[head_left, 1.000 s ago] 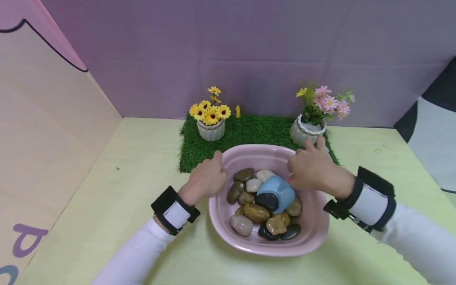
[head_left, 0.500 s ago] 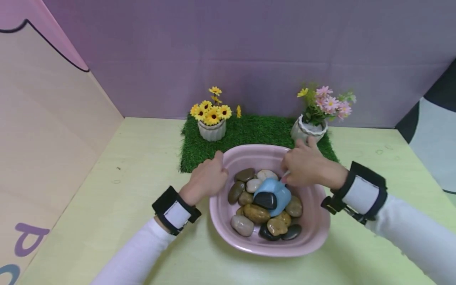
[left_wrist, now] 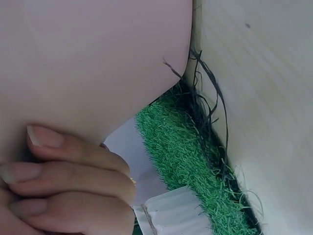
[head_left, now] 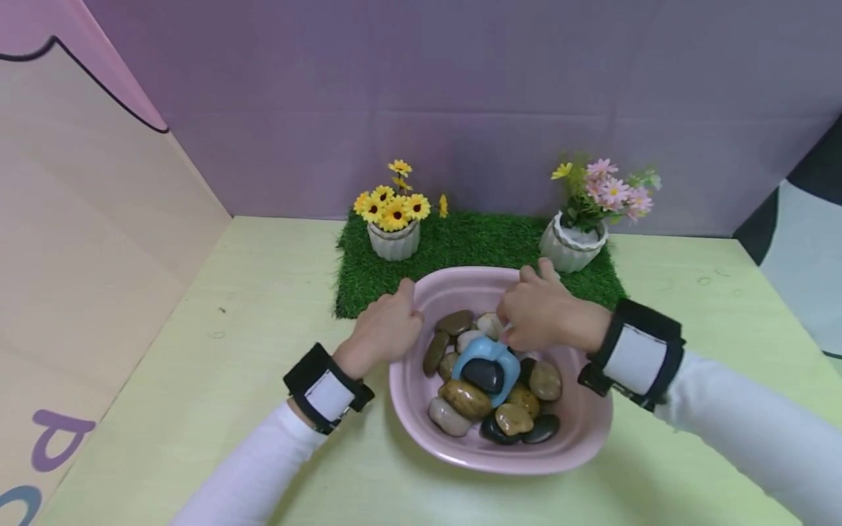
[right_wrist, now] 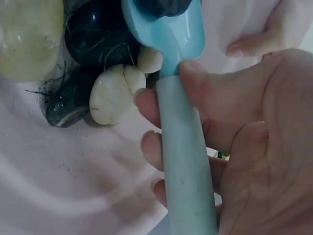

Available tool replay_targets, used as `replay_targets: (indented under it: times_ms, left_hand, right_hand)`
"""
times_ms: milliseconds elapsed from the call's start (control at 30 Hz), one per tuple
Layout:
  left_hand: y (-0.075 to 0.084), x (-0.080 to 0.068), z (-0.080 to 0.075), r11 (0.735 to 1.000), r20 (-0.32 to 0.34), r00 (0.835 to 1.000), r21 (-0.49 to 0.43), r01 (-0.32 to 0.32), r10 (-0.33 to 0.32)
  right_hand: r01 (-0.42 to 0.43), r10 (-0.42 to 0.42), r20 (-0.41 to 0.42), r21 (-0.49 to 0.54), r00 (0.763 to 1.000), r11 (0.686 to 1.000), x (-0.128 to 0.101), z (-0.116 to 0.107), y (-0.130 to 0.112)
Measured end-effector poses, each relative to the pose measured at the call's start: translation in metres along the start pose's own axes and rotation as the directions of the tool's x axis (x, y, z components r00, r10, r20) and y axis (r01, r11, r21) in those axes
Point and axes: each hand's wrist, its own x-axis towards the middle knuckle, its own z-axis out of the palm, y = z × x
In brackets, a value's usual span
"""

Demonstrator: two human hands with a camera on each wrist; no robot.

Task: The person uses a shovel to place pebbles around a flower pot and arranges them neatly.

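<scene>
A pink basin (head_left: pixel 506 463) holds several smooth stones, brown, black and whitish. My left hand (head_left: pixel 384 329) grips its left rim; in the left wrist view the curled fingers (left_wrist: pixel 78 183) lie against the outer wall. My right hand (head_left: pixel 542 315) reaches over the far right rim and holds a toy shovel by its pale handle (right_wrist: pixel 186 152), thumb near the neck. The light blue scoop (head_left: pixel 490 348) is down among the stones, with a black stone (head_left: pixel 483 375) lying in it. From the head, the handle is mostly hidden under the hand.
Behind the basin lies a strip of artificial grass (head_left: pixel 476 237). On it stand a white pot of yellow flowers (head_left: pixel 395 241) and a white pot of pink flowers (head_left: pixel 572 245), the latter just beyond my right hand. A purple backdrop (head_left: pixel 421 88) rises behind the table (head_left: pixel 276 292).
My right hand has moved left, pushing the shovel leftward among the stones. The black stone sits deeper in the scoop. My left hand keeps its hold on the rim.
</scene>
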Motion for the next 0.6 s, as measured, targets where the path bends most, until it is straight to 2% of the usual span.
replay_targets:
  times_ms: [267,467,600]
  left_hand:
    - [0.001,0.000,0.000,1.000,-0.002,1.000,-0.012,-0.003,0.003]
    - [0.001,0.001,0.001,1.000,-0.008,1.000,-0.025,0.000,0.000]
    - [0.001,0.000,0.001,1.000,-0.009,1.000,-0.031,0.003,-0.003]
  right_hand:
    - [0.104,-0.107,-0.054,-0.057,0.993,0.993,0.003,0.006,-0.002]
    - [0.118,-0.127,-0.062,-0.130,0.990,0.984,0.002,0.010,-0.002]
    - [0.128,-0.139,-0.083,-0.131,0.987,0.983,-0.001,0.012,0.000]
